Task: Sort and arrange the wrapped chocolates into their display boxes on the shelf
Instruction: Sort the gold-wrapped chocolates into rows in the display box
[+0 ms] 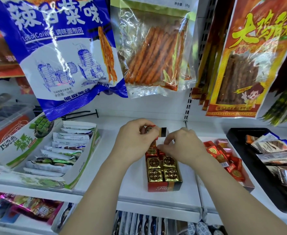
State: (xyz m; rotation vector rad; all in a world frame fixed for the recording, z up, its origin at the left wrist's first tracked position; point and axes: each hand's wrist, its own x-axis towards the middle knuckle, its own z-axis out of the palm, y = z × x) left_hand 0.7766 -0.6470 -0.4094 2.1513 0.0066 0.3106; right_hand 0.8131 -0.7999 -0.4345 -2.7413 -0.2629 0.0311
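Holding a wrapped chocolate [149, 130] in red and gold foil, the left hand [134, 139] has its fingers curled round the piece, just above the back end of the red box [163, 187]. The right hand [186, 148] is beside it, low over the back of the same box. Its thumb and forefinger are bent close together down among the red pieces there; whether they have actually got hold of one cannot be told.

The red box stands on the white shelf [108, 150], its front half filled with gold chocolates [169, 173] set in neat pairs. To its right, more red chocolates [214, 150] lie loose in a heap in a shallow white tray [251, 185]. Beyond that is a black tray [236, 134] of mixed packets.

On the left of the shelf sits a green-and-white box [81, 168] with white-wrapped bars [61, 146] lined up in a row inside. Snack bags [63, 61] hang above the shelf, blue, clear and red.
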